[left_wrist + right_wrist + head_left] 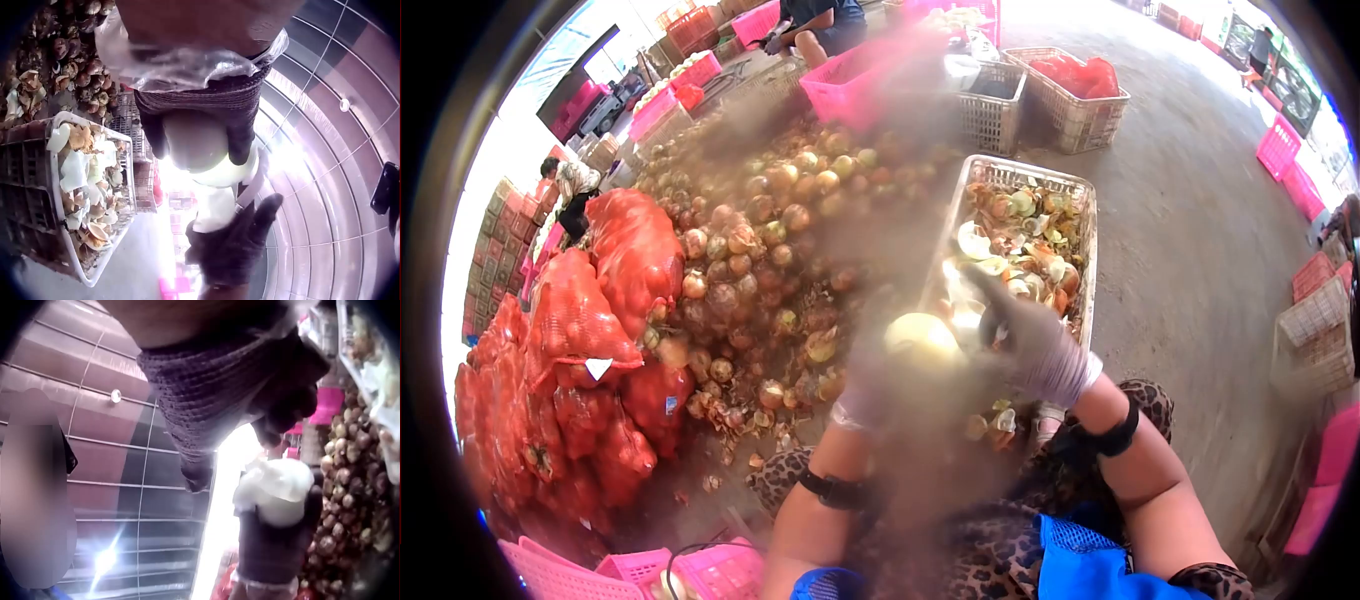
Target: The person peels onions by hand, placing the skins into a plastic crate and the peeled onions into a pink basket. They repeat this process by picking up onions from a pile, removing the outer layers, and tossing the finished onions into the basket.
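A pale peeled onion (pixel 925 338) sits in my left hand (pixel 200 112), whose gloved fingers curve around it in the left wrist view. White layers (pixel 215 209) hang at its lower side, against the fingers of my right hand (pixel 231 244). In the right wrist view the right hand (pixel 250 394) is close to the onion (pixel 278 490), its fingers bent and its thumb spread away; I cannot tell whether they hold anything. Both hands wear dark knit gloves under clear plastic ones. A smudge blurs much of the left hand (pixel 870 380) in the head view.
Beyond the right hand stands a white crate (pixel 1090 235) of onion skins. A large heap of onions (pixel 770 240) spreads at the left, beside stacked red mesh sacks (pixel 590 360). Pink crates (pixel 720 570) lie at lower left. Another person (pixel 825 25) sits at the far side.
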Demonstrator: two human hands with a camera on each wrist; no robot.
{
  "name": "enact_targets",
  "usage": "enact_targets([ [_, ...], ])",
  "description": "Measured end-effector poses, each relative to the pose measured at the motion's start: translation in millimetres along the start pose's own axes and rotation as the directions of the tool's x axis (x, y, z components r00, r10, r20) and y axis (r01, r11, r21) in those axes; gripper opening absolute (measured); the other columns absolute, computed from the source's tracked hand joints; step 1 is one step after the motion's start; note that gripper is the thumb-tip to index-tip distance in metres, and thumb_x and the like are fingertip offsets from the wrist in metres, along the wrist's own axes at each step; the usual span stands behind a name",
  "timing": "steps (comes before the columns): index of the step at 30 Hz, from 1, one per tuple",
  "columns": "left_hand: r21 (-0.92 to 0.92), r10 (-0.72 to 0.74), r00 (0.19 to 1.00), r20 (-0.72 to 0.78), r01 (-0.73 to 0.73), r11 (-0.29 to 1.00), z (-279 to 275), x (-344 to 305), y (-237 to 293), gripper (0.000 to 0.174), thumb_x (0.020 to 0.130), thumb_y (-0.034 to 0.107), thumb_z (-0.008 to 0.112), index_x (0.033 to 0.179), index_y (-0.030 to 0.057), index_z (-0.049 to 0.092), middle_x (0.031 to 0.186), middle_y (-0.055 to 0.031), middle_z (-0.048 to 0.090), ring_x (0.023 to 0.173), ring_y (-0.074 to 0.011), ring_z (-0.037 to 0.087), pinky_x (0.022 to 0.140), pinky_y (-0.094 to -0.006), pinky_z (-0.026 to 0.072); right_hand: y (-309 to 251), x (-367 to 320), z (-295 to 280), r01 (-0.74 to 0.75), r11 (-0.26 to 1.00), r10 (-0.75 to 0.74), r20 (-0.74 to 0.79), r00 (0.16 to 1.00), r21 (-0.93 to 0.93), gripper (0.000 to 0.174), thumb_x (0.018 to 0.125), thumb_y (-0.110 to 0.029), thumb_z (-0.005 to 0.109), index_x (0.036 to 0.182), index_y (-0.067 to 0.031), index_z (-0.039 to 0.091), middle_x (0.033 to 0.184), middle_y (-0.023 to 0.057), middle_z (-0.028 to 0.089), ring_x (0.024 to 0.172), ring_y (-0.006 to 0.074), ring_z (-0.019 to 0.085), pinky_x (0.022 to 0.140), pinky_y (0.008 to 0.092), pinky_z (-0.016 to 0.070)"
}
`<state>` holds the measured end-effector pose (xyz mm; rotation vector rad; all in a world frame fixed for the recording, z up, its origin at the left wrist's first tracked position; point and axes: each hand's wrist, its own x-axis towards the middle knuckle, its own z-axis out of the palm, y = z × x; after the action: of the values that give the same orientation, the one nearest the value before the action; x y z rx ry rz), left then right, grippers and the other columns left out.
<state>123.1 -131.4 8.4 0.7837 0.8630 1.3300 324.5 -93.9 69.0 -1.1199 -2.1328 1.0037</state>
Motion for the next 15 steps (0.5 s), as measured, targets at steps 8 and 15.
enact_targets([
  [8,0.137,-0.038,0.997,0.062,0.029,0.990,1.5,-1.0,3.5,0.100,0.060,0.033,0.089,0.139,0.0048,0.034,0.119,-0.0088,0.056,0.103,-0.0184,0.060,0.086,-0.0319,0.0530,31.9,8.0,32.9,0.176,0.984,-0.179,-0.108,0.978,-0.042,0.030,0.080,-0.019,0.068,0.103,-0.0014,0.064,0.086,0.0105,0.062,0.072,0.0240,0.063,0.059,0.0329,0.0506],
  [15,0.109,0.045,0.999,0.025,-0.048,0.993,-5.9,4.8,-11.2,0.081,0.064,0.025,0.083,0.132,0.0048,0.043,0.114,-0.0081,0.059,0.099,-0.0185,0.061,0.083,-0.0300,0.0535,34.9,9.0,25.7,-0.243,0.412,0.357,0.090,0.930,0.878,0.017,0.077,-0.002,0.061,0.093,0.0046,0.065,0.079,0.0051,0.064,0.066,0.0115,0.060,0.060,0.0243,0.0499],
])
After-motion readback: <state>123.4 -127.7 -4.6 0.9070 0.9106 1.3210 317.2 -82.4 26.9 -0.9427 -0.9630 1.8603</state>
